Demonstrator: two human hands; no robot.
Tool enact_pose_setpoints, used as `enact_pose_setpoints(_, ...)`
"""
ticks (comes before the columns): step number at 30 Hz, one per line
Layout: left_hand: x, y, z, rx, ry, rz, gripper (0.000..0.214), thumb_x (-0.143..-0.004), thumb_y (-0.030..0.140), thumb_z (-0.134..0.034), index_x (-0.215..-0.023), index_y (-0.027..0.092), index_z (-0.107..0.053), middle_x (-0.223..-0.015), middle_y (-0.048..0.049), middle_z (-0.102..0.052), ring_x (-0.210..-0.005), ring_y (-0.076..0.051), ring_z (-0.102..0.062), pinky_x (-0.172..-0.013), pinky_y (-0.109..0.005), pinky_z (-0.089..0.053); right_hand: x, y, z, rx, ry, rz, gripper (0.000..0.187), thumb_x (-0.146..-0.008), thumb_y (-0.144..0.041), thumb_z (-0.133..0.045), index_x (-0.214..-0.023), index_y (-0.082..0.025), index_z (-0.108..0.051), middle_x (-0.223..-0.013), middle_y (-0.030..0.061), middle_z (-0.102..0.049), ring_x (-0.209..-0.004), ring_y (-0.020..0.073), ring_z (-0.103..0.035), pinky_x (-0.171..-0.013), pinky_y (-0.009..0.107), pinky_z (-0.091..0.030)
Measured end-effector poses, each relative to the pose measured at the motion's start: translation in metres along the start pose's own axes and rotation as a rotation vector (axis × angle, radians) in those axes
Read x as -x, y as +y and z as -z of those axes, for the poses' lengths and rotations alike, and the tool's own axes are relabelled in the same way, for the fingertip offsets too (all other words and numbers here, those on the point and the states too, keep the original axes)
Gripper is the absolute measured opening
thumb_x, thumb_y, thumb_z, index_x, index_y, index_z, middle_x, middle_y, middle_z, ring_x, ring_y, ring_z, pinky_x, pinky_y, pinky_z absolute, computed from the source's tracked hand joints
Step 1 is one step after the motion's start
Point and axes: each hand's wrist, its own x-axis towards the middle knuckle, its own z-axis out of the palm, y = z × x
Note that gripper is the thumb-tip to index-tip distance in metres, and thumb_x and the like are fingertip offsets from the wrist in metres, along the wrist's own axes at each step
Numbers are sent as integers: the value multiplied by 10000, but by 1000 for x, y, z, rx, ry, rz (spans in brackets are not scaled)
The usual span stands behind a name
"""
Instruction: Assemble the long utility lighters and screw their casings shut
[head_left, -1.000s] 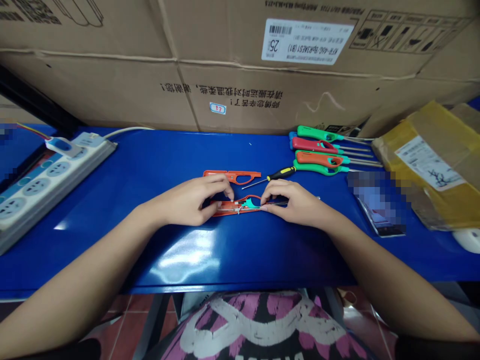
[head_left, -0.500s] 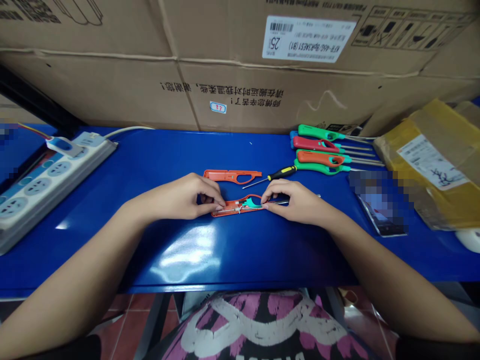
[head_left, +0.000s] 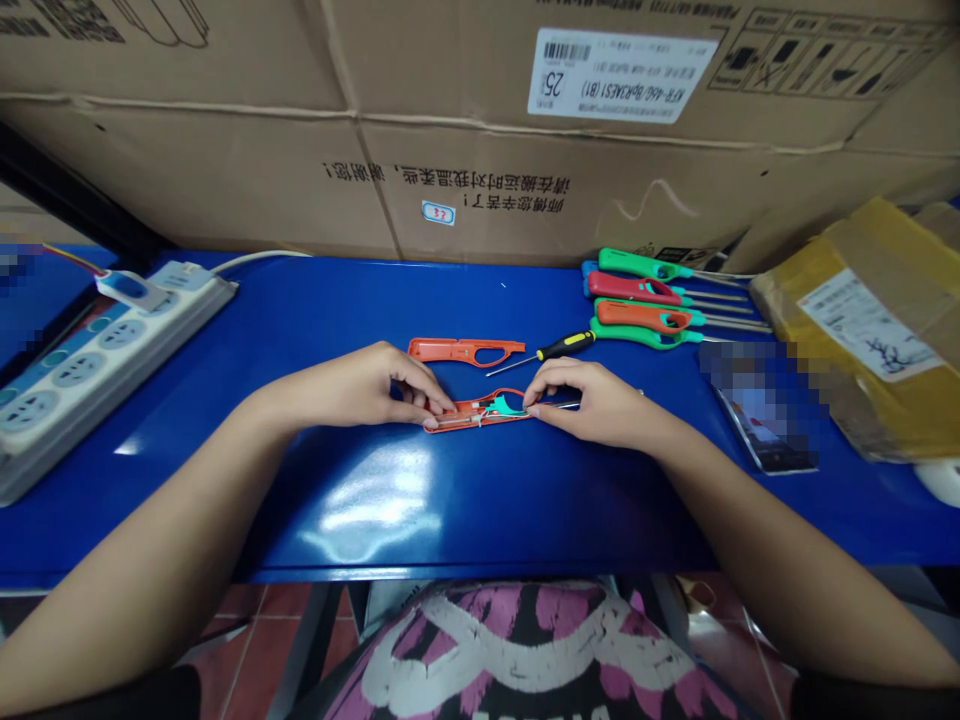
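Note:
An opened orange lighter half (head_left: 469, 413) lies on the blue table, its inner parts and a green trigger (head_left: 506, 405) showing. My left hand (head_left: 401, 388) grips the left end of this half between thumb and fingers. At the other end, my right hand (head_left: 581, 400) pinches it near the trigger, where a metal rod passes under the fingers. Just behind lies the matching orange shell half (head_left: 465, 352). A black and yellow screwdriver (head_left: 566, 345) rests beside that shell, its tip pointing left.
Several long-necked lighters (head_left: 645, 315) are stacked at the back right. A phone (head_left: 765, 415) and a yellow-taped parcel (head_left: 862, 330) lie on the right. A power strip (head_left: 82, 365) stands on the left; a big cardboard box (head_left: 450, 120) walls the back.
My left hand's fingertips have shifted slightly at the left end of the lighter half. My right hand keeps its hold, and the other things stay in place.

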Motion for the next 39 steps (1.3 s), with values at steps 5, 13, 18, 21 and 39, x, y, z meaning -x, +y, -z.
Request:
enact_pose_setpoints(5,-3,-7,0,53,-12,2,237,-848,317,-776,-1076,261,-807,-975,-53,-800,-846,-193,-747,-774,-282,-594,1,1,0,-7,-5,-8,62,-866,-207,-645,-857,-203,-706,-903,46,-701,-878,188,-620,-811,330,-496)
enact_pose_setpoints(13,-4,-3,0,-12,42,-125,161,-877,345,-748,-998,272,-828,-981,-59,-723,-870,-168,-678,-812,-287,-545,0,1,2,-23,-19,-12,62,-860,-200,-644,-843,-203,-704,-900,41,-710,-863,184,-631,-807,324,-497)
enact_pose_setpoints(18,-5,-6,1,-49,21,-109,177,-899,378,-727,-1016,287,-823,-896,-33,-658,-794,-135,-608,-737,-256,-503,0,0,3,-28,-28,-11,64,-861,-196,-641,-842,-202,-702,-895,40,-710,-858,183,-628,-809,328,-495)
enact_pose_setpoints(21,-5,-9,1,-25,6,-95,211,-901,421,-719,-994,265,-826,-804,-16,-612,-711,-115,-547,-647,-226,-472,0,1,3,-32,-31,-4,59,-861,-202,-645,-841,-206,-700,-891,37,-710,-859,182,-629,-814,328,-497)
enact_pose_setpoints(39,-4,-12,3,-9,-43,-60,268,-901,364,-720,-1126,237,-788,-810,-20,-682,-686,-111,-558,-634,-220,-441,0,1,4,-42,-26,-8,57,-850,-189,-649,-831,-207,-699,-891,37,-711,-860,183,-644,-827,331,-507)
